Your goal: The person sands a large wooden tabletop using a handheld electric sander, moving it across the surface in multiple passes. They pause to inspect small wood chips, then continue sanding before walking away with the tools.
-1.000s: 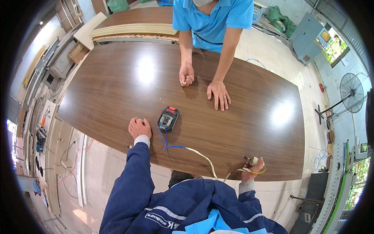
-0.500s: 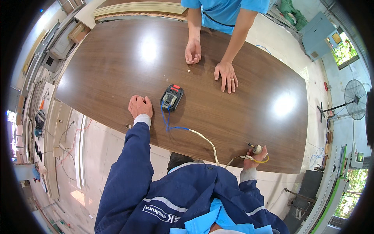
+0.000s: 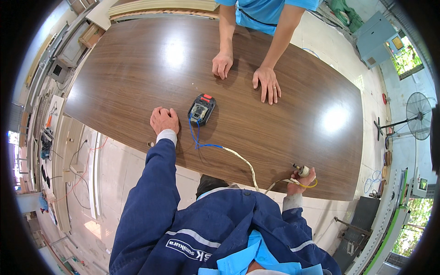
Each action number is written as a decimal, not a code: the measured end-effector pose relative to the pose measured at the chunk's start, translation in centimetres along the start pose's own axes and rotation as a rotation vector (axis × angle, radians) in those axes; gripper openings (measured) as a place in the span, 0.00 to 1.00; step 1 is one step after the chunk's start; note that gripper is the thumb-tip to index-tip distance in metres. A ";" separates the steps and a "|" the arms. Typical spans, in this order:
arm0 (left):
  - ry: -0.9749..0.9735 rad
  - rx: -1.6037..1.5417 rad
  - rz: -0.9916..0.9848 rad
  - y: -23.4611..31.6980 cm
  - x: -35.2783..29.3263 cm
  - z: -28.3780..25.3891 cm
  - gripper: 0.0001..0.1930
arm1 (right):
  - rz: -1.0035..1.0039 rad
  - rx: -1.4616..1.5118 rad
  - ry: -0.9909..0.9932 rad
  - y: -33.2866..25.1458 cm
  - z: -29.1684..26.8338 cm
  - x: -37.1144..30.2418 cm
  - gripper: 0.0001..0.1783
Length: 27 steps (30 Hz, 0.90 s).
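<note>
While the brown panel [image 3: 137, 82] is spanning the view, a pale-sheathed cable [image 3: 251, 171], best left slack, is trailing from the black battery pack [image 3: 201, 110] upon it. The left hand [image 3: 164, 120] is resting alongside, seemingly empty; the right hand [image 3: 295, 188] is grasping a small cylindrical device [image 3: 303, 171] by the near edge, needing steadiness.

Navy jacket [image 3: 215, 206], white chest stripes [image 3: 302, 246], light-blue collar [image 3: 258, 243], pale cuffs [image 3: 167, 135]

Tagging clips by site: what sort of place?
Probably a workshop, perhaps for woodwork: stacked boards, a large wood-grain panel and, on it, a battery with wires.
</note>
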<state>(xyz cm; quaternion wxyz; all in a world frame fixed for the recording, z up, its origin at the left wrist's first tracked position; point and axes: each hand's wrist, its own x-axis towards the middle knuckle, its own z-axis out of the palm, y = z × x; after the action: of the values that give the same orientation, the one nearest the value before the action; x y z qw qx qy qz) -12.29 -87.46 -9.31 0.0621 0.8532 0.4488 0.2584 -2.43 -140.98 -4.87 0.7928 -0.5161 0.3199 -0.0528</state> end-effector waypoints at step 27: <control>0.000 0.004 0.000 0.0 0.1 0.0 0.13 | 0.001 0.002 0.016 -0.2 0.2 -0.3 0.26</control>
<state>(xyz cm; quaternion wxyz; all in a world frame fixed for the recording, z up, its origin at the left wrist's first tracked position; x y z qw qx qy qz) -12.26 -87.41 -9.31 0.0601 0.8534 0.4492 0.2575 -2.49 -140.78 -4.49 0.7907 -0.5146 0.3267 -0.0567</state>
